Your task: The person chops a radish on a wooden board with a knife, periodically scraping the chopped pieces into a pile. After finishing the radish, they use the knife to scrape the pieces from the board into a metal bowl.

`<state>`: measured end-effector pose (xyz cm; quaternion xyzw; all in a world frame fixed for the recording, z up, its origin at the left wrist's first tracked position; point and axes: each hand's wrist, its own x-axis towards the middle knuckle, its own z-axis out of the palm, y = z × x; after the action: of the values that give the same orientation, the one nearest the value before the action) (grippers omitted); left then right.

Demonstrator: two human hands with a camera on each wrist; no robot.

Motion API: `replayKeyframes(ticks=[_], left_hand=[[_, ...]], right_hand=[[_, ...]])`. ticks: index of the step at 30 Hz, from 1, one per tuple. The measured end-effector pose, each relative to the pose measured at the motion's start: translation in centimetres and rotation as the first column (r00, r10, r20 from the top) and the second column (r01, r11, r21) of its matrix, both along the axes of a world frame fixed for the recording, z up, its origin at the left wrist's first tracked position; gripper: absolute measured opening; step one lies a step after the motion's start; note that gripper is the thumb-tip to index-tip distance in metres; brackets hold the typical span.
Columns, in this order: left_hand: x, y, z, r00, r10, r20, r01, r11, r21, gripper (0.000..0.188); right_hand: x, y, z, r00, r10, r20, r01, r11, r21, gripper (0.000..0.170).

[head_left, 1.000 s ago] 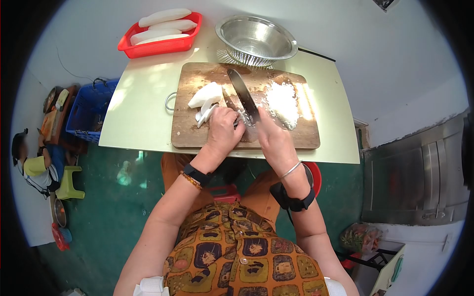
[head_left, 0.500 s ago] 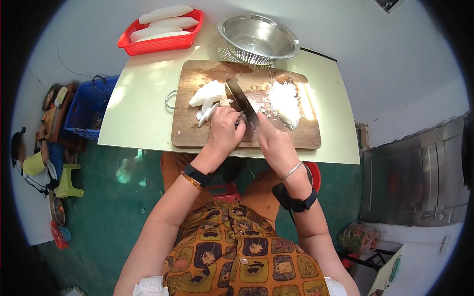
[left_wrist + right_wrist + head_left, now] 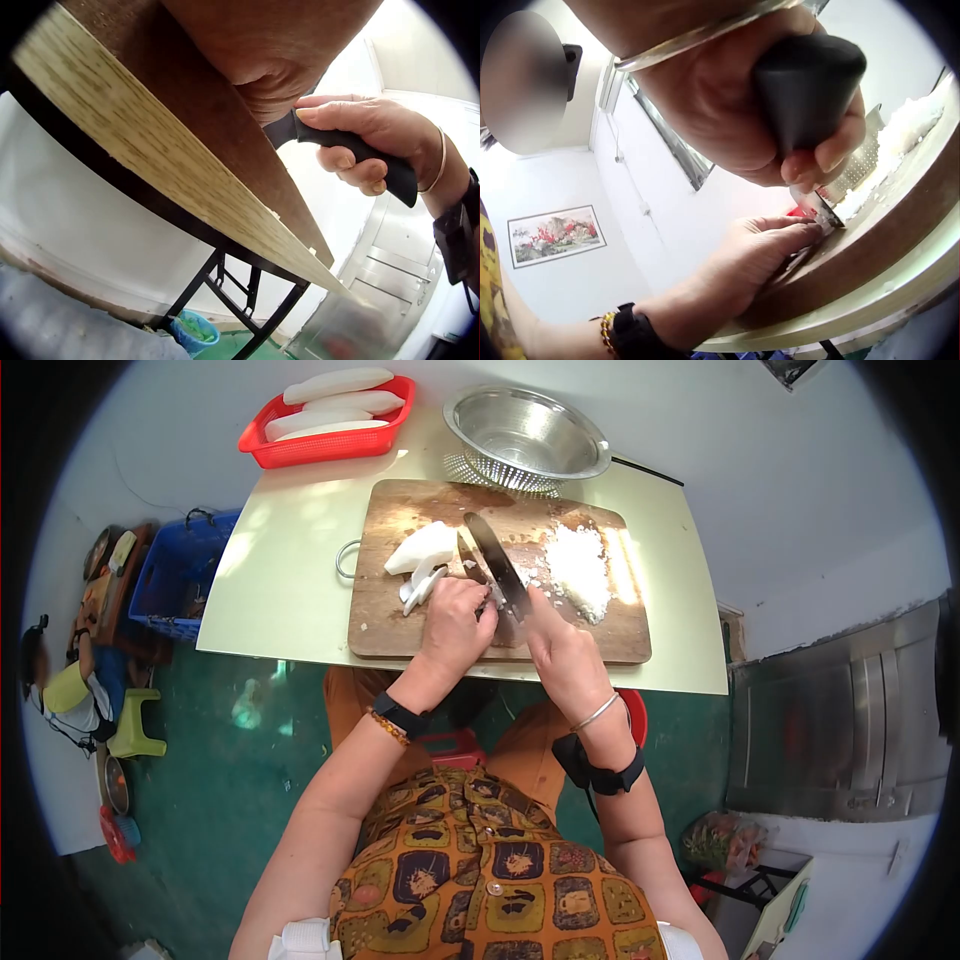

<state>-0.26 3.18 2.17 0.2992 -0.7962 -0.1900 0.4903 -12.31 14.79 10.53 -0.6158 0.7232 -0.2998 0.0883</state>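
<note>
On the wooden cutting board (image 3: 390, 635), my right hand (image 3: 568, 660) grips a knife (image 3: 493, 555) by its black handle (image 3: 356, 146). The dark blade slants away to the upper left, beside the fingertips of my left hand (image 3: 455, 622). Those fingers are bent and hold a small piece of white radish (image 3: 825, 223) down on the board, largely hidden under them. A peeled radish chunk (image 3: 425, 545) and a few slices (image 3: 420, 592) lie beyond the left hand. Finely chopped white radish (image 3: 578, 575) is heaped on the board's right side.
A red plastic basket (image 3: 262, 452) with several long peeled radishes stands at the table's back left. Beside it is a perforated metal colander (image 3: 475, 455). The board has a metal ring handle (image 3: 345, 560) on its left. Another person (image 3: 75, 695) sits far left.
The knife and right hand have shifted slightly right and nearer the body, the blade moving in small strokes. The left hand stays about in place on the radish.
</note>
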Motion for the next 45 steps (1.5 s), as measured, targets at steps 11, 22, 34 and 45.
replayKeyframes(ticks=[11,22,34,45], left_hand=[[0.0,0.0,-0.1,1.000,-0.003,-0.014,0.003,1.000,0.023,0.012],[0.2,-0.5,-0.5,0.999,-0.046,0.018,0.046,0.999,-0.020,0.007],[0.3,-0.3,-0.4,0.999,-0.038,-0.011,0.038,0.999,-0.012,0.006],[0.3,-0.4,-0.1,0.999,-0.042,-0.008,0.042,0.999,0.006,0.006]], right_hand=[[0.4,0.2,-0.4,0.999,0.005,0.032,-0.004,1.000,-0.024,0.044],[0.8,-1.0,-1.1,1.000,-0.012,0.008,0.012,1.000,0.004,0.040],[1.0,0.3,0.6,0.998,-0.003,0.060,0.002,1.000,0.023,0.040],[1.3,-0.4,-0.4,1.000,-0.017,-0.013,0.018,0.998,0.066,0.043]])
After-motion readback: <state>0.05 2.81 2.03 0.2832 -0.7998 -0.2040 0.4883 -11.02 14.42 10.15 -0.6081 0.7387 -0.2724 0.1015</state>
